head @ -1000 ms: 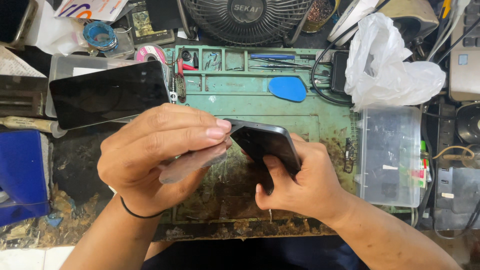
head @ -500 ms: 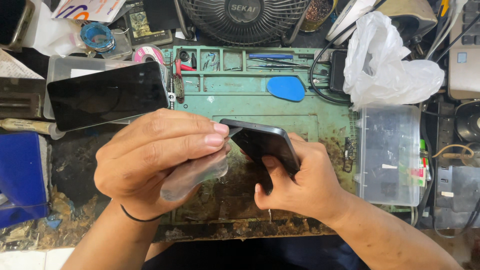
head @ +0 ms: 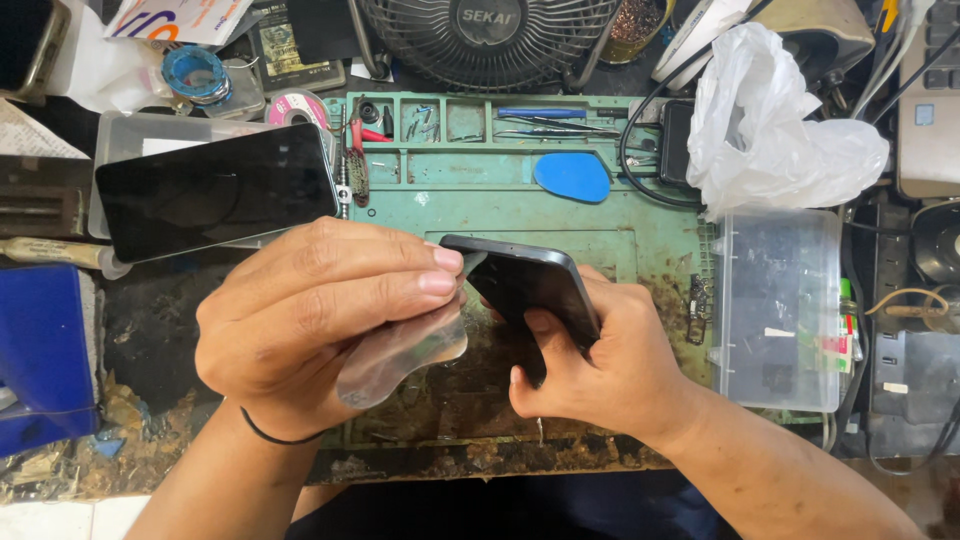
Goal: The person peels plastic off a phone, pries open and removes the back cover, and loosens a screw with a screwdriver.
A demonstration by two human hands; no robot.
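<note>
Hands at centre over a worn green work mat (head: 640, 235): the left hand (head: 320, 320) pinches a thin clear plastic sheet (head: 400, 350) between thumb and fingers, its edge meeting the corner of a black phone (head: 530, 285). The right hand (head: 600, 370) grips that phone from below, thumb on its face, tilted above the mat. Beyond lie a blue pick (head: 572, 176), a second dark phone (head: 215, 190), a clear plastic box (head: 780, 300), a white plastic bag (head: 780, 130) and a fan (head: 490, 40).

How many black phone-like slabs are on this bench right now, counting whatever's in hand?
2. One dark phone is gripped in the right hand, beside the left hand. One black screen panel lies on a clear box at upper left. Clutter may hide more.
</note>
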